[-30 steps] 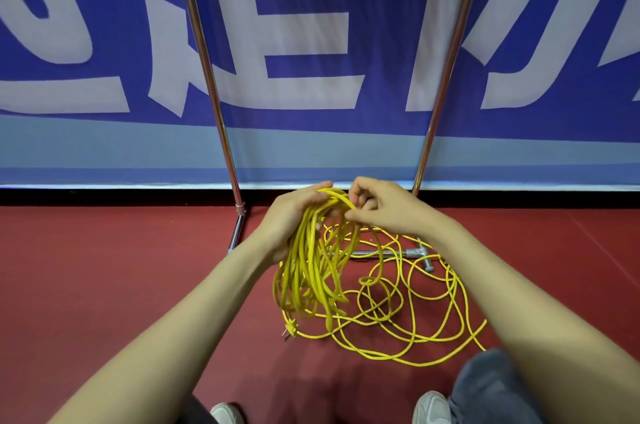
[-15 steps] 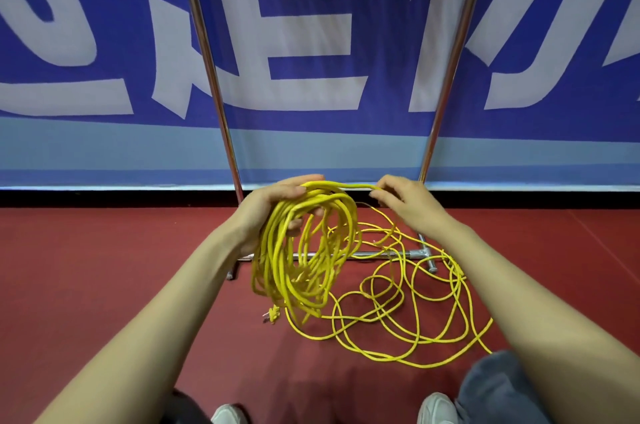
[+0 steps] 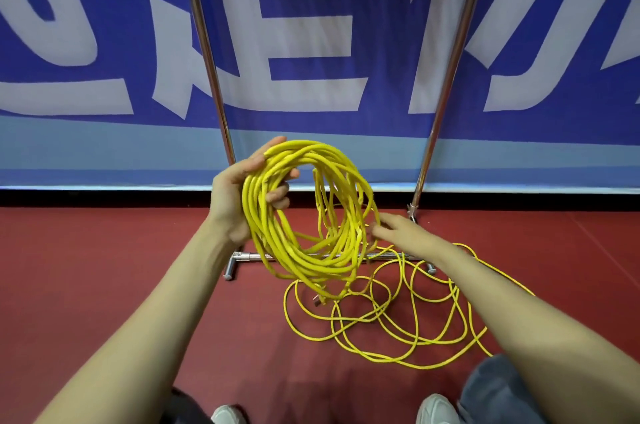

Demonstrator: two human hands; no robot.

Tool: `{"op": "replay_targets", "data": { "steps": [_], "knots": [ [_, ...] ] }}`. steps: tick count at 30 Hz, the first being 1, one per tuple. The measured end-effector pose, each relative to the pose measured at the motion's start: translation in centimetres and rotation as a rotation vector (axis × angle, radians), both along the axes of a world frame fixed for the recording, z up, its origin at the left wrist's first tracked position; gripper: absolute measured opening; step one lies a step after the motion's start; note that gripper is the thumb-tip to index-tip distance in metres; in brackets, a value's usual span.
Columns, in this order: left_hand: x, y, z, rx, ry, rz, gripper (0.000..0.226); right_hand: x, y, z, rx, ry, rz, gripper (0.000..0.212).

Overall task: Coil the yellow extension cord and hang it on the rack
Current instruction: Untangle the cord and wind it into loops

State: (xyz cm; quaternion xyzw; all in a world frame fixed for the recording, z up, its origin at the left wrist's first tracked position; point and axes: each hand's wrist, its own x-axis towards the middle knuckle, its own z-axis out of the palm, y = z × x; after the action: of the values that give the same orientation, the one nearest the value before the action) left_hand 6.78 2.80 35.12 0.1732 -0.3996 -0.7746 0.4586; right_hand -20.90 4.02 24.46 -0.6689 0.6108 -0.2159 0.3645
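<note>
Gripping the gathered loops of the yellow extension cord, the left hand kept fingers and thumb curled around the coil's upper left side, holding it up in front of the rack, between its two chrome uprights. The right hand reached to the coil's lower right edge, fingertips at the strands; whether they pinched one could not be told. The uncoiled remainder lay in loose loops on the red floor just in front of the rack's base bar. A blue and white banner hung behind the rack.
</note>
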Motion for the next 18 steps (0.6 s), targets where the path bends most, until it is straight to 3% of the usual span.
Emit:
{"op": "replay_targets", "data": {
  "steps": [6,8,12,15,18],
  "knots": [
    [0.8,-0.4,-0.1,0.005,0.088,-0.016,0.036,-0.1,0.5,0.3,0.016,-0.322,-0.156,0.043],
    [1.0,-0.5,0.0,-0.006,0.115,-0.059,0.036,0.0,0.5,0.3,-0.064,-0.344,-0.222,0.035],
    [1.3,-0.5,0.1,-0.028,0.140,-0.216,0.036,0.1,0.1,0.9,-0.178,-0.371,-0.458,0.047],
    [0.5,0.0,0.5,-0.042,0.143,-0.208,0.035,0.4,-0.2,0.5,-0.165,-0.222,-0.401,0.041],
    [-0.4,0.5,1.2,-0.031,0.193,-0.087,0.033,1.6,0.4,-0.7,0.014,0.060,-0.048,0.017]
  ]
}}
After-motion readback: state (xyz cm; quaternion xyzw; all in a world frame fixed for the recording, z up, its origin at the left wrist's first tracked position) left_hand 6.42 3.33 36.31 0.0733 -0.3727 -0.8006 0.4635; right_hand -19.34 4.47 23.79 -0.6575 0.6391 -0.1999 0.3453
